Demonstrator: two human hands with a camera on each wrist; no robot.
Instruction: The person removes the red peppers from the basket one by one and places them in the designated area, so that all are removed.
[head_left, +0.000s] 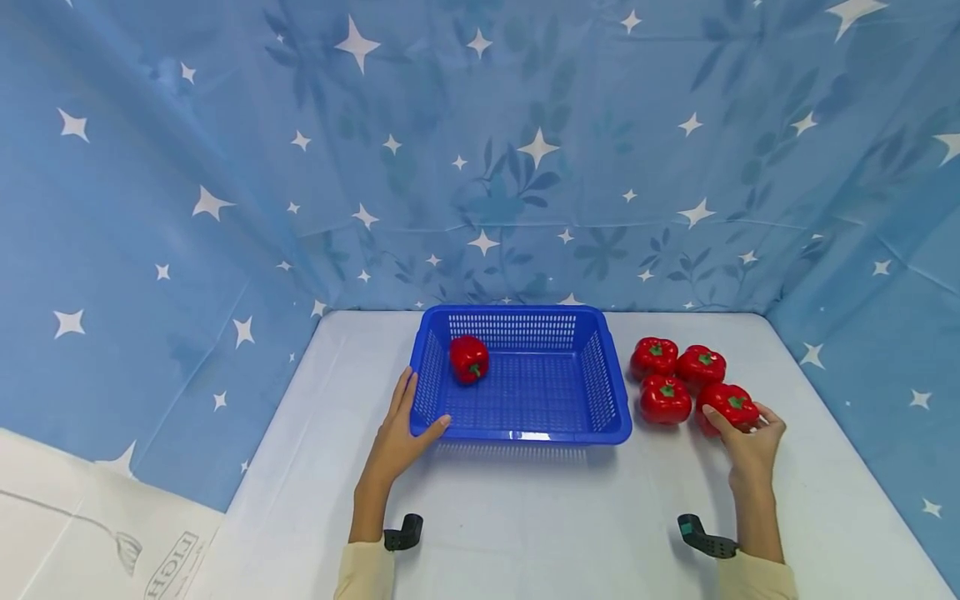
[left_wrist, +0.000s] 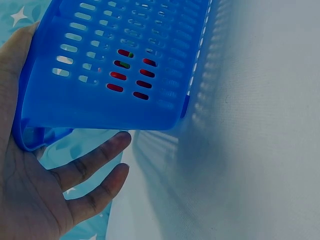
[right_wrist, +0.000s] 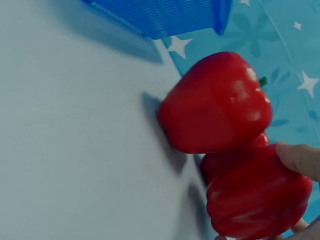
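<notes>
My left hand (head_left: 396, 437) rests on the near left corner of a blue plastic basket (head_left: 525, 436). Its thumb lies along the front rim and its fingers stretch along the left side; two fairly straight fingers show in the left wrist view. One red bell pepper (head_left: 467, 357) with a green stem lies inside the basket, at the left. To the right of the basket, my right hand (head_left: 752, 450) grips another bell pepper (right_wrist: 260, 195) between thumb and fingers. Whether this pepper touches the table cannot be told. Three more bell peppers (head_left: 665, 402) sit close beside it.
A white-covered table (head_left: 525, 525) carries the basket and the peppers. Blue curtains (head_left: 450, 150) with white stars hang behind and at both sides. Each wrist wears a black camera mount (head_left: 705, 537).
</notes>
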